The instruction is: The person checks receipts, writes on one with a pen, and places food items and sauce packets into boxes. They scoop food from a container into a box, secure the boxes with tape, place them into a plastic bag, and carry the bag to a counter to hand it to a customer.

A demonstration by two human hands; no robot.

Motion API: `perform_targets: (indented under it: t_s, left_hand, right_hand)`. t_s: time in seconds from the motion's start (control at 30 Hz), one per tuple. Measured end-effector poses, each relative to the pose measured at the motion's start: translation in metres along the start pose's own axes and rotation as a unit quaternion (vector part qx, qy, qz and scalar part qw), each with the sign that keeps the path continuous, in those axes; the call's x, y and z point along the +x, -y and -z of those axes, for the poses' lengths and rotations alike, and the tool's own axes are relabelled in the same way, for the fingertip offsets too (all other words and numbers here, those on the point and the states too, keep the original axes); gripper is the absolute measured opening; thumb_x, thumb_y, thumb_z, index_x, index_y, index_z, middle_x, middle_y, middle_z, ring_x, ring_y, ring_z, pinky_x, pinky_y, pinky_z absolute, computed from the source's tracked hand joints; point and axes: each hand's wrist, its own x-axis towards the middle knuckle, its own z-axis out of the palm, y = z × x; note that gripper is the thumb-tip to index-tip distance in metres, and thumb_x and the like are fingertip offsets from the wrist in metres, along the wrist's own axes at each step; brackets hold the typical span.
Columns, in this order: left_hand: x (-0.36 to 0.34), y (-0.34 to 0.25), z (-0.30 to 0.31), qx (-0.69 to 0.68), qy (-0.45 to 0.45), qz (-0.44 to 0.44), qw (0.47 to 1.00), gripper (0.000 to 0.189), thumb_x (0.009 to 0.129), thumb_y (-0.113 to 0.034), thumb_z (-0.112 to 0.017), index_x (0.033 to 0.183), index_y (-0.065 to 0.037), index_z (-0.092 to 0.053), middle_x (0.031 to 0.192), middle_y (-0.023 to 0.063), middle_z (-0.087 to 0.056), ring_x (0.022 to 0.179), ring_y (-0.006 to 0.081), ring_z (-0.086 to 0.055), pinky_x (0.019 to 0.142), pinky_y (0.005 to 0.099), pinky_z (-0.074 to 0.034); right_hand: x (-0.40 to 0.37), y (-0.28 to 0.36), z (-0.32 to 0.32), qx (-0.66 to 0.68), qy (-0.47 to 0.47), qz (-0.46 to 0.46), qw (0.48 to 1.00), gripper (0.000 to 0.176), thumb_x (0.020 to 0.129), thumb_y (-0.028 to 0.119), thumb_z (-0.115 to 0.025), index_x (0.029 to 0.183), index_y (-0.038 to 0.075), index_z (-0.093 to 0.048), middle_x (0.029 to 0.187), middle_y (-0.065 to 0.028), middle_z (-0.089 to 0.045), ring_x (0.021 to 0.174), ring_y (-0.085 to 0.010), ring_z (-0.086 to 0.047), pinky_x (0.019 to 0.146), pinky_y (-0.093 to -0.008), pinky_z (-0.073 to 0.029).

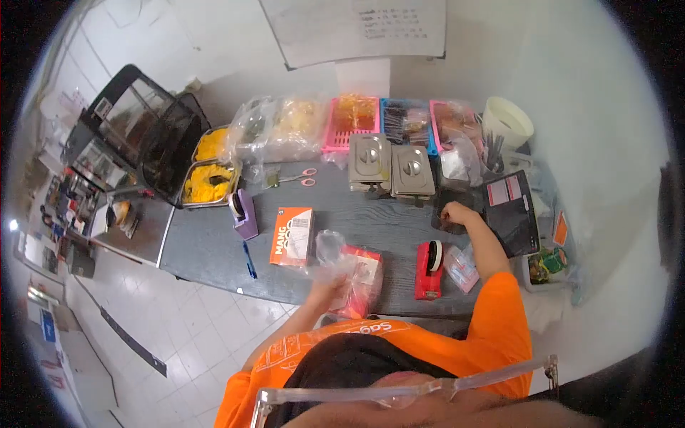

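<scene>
My left hand (328, 289) is closed on a clear plastic bag with a red and white package (364, 274) in it, at the table's front edge. An orange and white box (291, 235) lies just beyond that hand. My right hand (455, 212) reaches over a dark, flat item (448, 222) beside an open black case (512, 214); its fingers are bent, and what they hold, if anything, is too small to tell. A red tape dispenser (429, 271) stands between my hands, nearer the front edge.
Two lidded steel containers (412, 171) stand behind, before pink and blue baskets (351, 125). Scissors (303, 177), a purple tape dispenser (244, 214), a blue pen (249, 258) and trays of yellow food (208, 184) are on the left. A white bin (508, 121) is back right.
</scene>
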Motion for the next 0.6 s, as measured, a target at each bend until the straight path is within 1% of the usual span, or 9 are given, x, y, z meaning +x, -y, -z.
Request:
perform_targets:
  t_s: [0.07,0.13,0.17,0.27,0.37,0.47,0.53,0.57,0.6]
  left_hand:
    - [0.002,0.002,0.003,-0.064,0.015,0.028,0.997,0.025,0.075,-0.009,-0.061,0.097,-0.002,-0.05,0.09,0.0072,-0.055,0.078,0.0167,-0.054,0.068,0.0285,-0.045]
    - [0.002,-0.001,0.003,-0.08,0.054,0.027,0.995,0.024,0.076,-0.006,-0.059,0.097,-0.001,-0.05,0.089,0.0075,-0.055,0.079,0.0177,-0.055,0.069,0.0289,-0.047]
    - [0.0,-0.003,0.002,-0.089,0.05,0.024,0.994,0.024,0.076,-0.006,-0.059,0.097,-0.001,-0.05,0.089,0.0075,-0.055,0.079,0.0177,-0.055,0.069,0.0289,-0.047]
    - [-0.011,-0.02,-0.01,-0.1,0.056,0.042,0.993,0.024,0.077,-0.005,-0.056,0.1,0.001,-0.049,0.092,0.0087,-0.056,0.082,0.018,-0.056,0.072,0.0291,-0.046]
    - [-0.022,-0.036,-0.02,-0.163,0.095,0.063,0.98,0.028,0.078,-0.005,-0.054,0.104,0.003,-0.048,0.096,0.0101,-0.057,0.083,0.0183,-0.056,0.074,0.029,-0.046]
    - [-0.018,-0.028,-0.016,-0.185,0.1,0.07,0.975,0.029,0.078,-0.005,-0.054,0.106,0.002,-0.048,0.1,0.011,-0.056,0.085,0.0185,-0.056,0.075,0.0286,-0.045]
    - [-0.008,-0.012,-0.009,0.013,0.03,0.033,0.999,0.028,0.078,-0.005,-0.055,0.104,0.002,-0.049,0.096,0.0102,-0.057,0.085,0.0186,-0.055,0.073,0.0289,-0.045]
    - [-0.008,-0.009,-0.005,0.009,0.024,0.034,0.999,0.028,0.078,-0.005,-0.055,0.104,0.002,-0.049,0.096,0.0102,-0.057,0.085,0.0186,-0.055,0.073,0.0289,-0.045]
    - [-0.008,-0.006,-0.001,-0.08,0.035,0.059,0.994,0.027,0.078,-0.006,-0.055,0.103,0.001,-0.05,0.095,0.0098,-0.057,0.084,0.0181,-0.055,0.073,0.0287,-0.045]
  right_hand:
    - [-0.001,0.002,0.002,-0.01,0.011,0.032,0.999,0.019,0.058,0.001,-0.056,0.076,0.003,-0.064,0.072,-0.0155,-0.062,0.066,-0.0256,-0.061,0.059,-0.0338,-0.046]
    - [-0.002,0.006,0.005,0.002,0.026,-0.03,0.999,0.019,0.058,0.001,-0.056,0.075,0.002,-0.063,0.071,-0.0156,-0.061,0.064,-0.0264,-0.06,0.058,-0.0342,-0.045]
    - [-0.008,0.012,0.012,-0.007,0.013,0.04,0.999,0.019,0.057,0.001,-0.056,0.075,0.001,-0.063,0.073,-0.0168,-0.06,0.066,-0.0281,-0.058,0.06,-0.0345,-0.045]
    - [-0.008,0.009,0.008,0.06,-0.045,0.063,0.995,0.02,0.057,0.001,-0.056,0.076,0.001,-0.063,0.075,-0.0178,-0.059,0.07,-0.0288,-0.057,0.063,-0.0344,-0.044]
    - [-0.002,0.001,0.003,0.046,0.033,0.07,0.996,0.021,0.057,0.003,-0.058,0.077,0.0,-0.063,0.077,-0.0179,-0.058,0.074,-0.0287,-0.056,0.065,-0.0339,-0.044]
    - [0.0,-0.006,-0.004,0.001,0.015,0.037,0.999,0.027,0.057,0.001,-0.056,0.083,0.003,-0.063,0.087,-0.0164,-0.06,0.082,-0.0309,-0.057,0.074,-0.0353,-0.045]
    - [-0.001,-0.009,-0.004,0.016,0.024,0.039,0.999,0.026,0.057,0.001,-0.056,0.082,0.002,-0.063,0.087,-0.0164,-0.06,0.082,-0.031,-0.057,0.074,-0.0354,-0.045]
    - [-0.001,-0.008,-0.004,0.034,0.024,0.036,0.998,0.026,0.057,0.001,-0.055,0.081,0.001,-0.063,0.087,-0.0164,-0.06,0.083,-0.031,-0.057,0.074,-0.0355,-0.045]
    - [-0.002,-0.006,-0.004,0.033,0.029,0.041,0.998,0.026,0.057,0.001,-0.055,0.081,0.001,-0.063,0.087,-0.0164,-0.06,0.083,-0.031,-0.057,0.074,-0.0355,-0.045]
